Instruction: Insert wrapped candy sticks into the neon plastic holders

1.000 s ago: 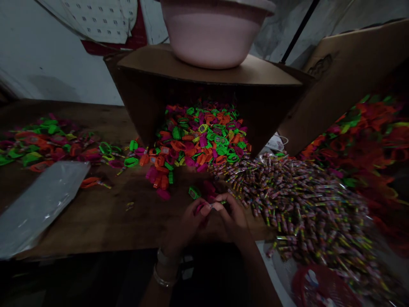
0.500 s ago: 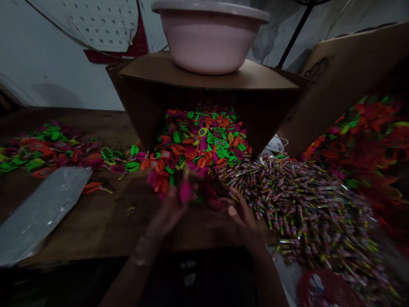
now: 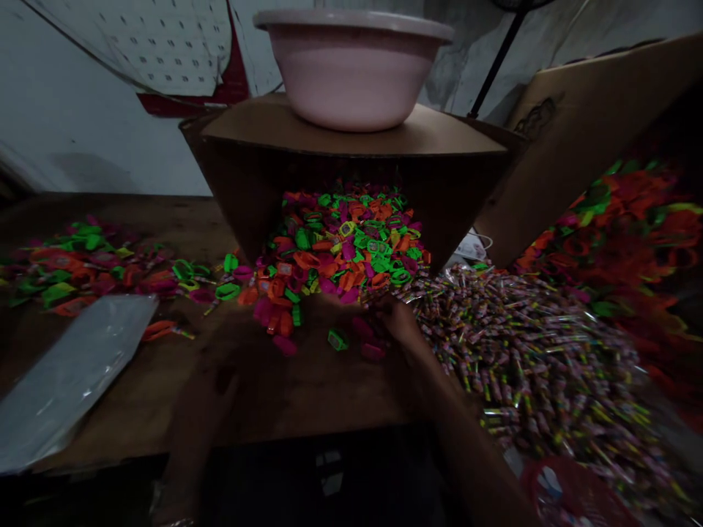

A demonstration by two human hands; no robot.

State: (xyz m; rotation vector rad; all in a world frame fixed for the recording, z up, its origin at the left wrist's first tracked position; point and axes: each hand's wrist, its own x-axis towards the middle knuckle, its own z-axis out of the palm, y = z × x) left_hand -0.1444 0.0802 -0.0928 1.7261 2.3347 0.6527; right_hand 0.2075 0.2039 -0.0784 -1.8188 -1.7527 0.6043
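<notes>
My right hand (image 3: 396, 319) reaches to the near left edge of a heap of small wrapped candy tubes (image 3: 527, 344). Its fingers are bent together there, and what they hold is too dark to make out. My left hand (image 3: 207, 391) is low over the table's left half, dark and smeared, with its fingers unclear. Between the hands a green toy watch (image 3: 337, 339) and a magenta toy watch (image 3: 373, 351) lie on the wood. Behind them, a pile of plastic toy watches (image 3: 351, 241) in green, orange, magenta and yellow spills out of a cardboard box (image 3: 231, 197).
A pink basin (image 3: 351, 73) stands on the box. On the left are a clear plastic bag stack (image 3: 82, 373) and more toy watches (image 3: 82, 256). Further watches (image 3: 620, 241) heap up at the right. A red container (image 3: 571, 490) sits at the lower right, by the table's front edge.
My left hand has drawn back down and left; the magenta toy watch no longer shows in it. My right hand has moved forward and slightly left, to the candy heap's edge.
</notes>
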